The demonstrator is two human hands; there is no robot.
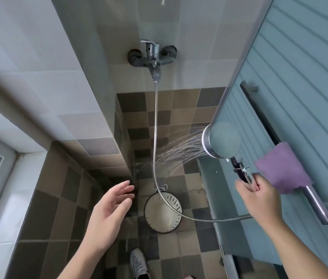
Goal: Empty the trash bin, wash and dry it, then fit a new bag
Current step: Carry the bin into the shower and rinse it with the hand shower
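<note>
— Where did we have the trash bin (162,212) at that point?

— On the tiled shower floor (187,115), upright, mouth open to us, just beyond our shoe (138,262). The hose (155,137) ran down from the wall tap (152,57) and crossed over its rim.

— And our hands?

— Our right hand (259,198) was wrapped around the handle of the shower head (219,142), raised beside the glass door (300,77). The spray shot leftward toward the wall and did not seem to reach the bin — we judged we were testing the flow before aiming down.

— The left?

— Our left hand (110,210) held nothing, fingers loosely spread, hovering beside the bin, likely ready to tilt it.

— The purple cloth (280,168)?

— Draped over the door's bar (316,206), close by — for drying, we supposed.
</note>
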